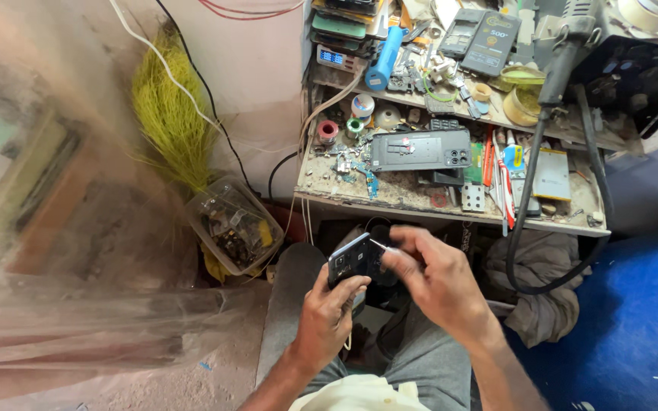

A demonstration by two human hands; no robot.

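1. While you sit at the near edge of the bench (451,217), your left hand (329,316) wraps around a dark phone (353,259), holding it tilted above your lap, with its grip closed on the lower half of the body.
2. Your right hand (432,278) pinches a thin metal tool (381,245) between thumb and fingers; its tip sits at the phone's upper right edge.
3. Because the phone rests only in your palm, with nothing solid under it, a hard push on the tool could slide the tip off the edge and into your left fingers.
4. If the tool digs too deep, it could scratch or crack the phone; I cannot tell how far the tip is in.
5. On the bench farther off lies an opened phone back (420,150) among small loose parts, with a yellow-green brush (169,114) to the far left.
6. A clear plastic tub (234,224) of scrap stands on the floor left of your knee; any screw dropped from your lap would likely vanish in the dusty floor.
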